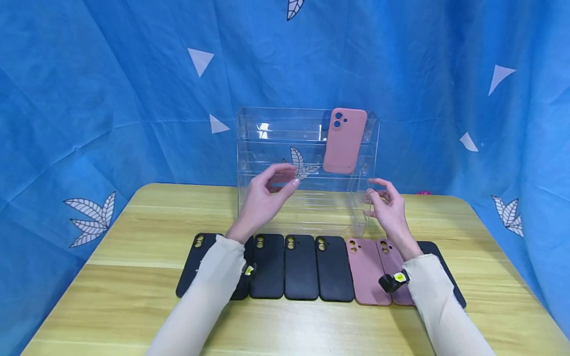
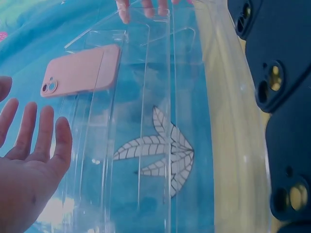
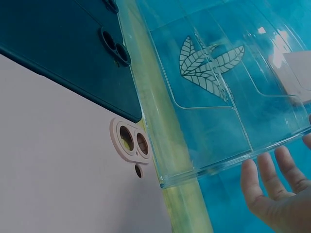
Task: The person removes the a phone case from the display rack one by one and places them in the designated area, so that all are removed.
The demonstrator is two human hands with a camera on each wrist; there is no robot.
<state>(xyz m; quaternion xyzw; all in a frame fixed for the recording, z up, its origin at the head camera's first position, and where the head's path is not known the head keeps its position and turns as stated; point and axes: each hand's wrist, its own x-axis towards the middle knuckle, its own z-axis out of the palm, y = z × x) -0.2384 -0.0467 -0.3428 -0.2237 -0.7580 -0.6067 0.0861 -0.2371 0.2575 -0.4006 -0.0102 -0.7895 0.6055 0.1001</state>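
A clear tiered acrylic display rack stands on the table. Its upper right part bears a pink phone case, leaning back with the camera holes at the top left. My left hand hovers before the rack's left half, fingers loosely bent and holding nothing; the left wrist view shows its fingers spread apart. At the rack's right side is my right hand, also without a phone case. In the right wrist view its fingertips are close to the rack's side edge; whether they touch it I cannot tell.
Below the rack, a row of phone cases lies flat: several black ones at left and middle, two pink ones, then a black one partly under the right sleeve. A blue patterned cloth hangs behind the wooden table.
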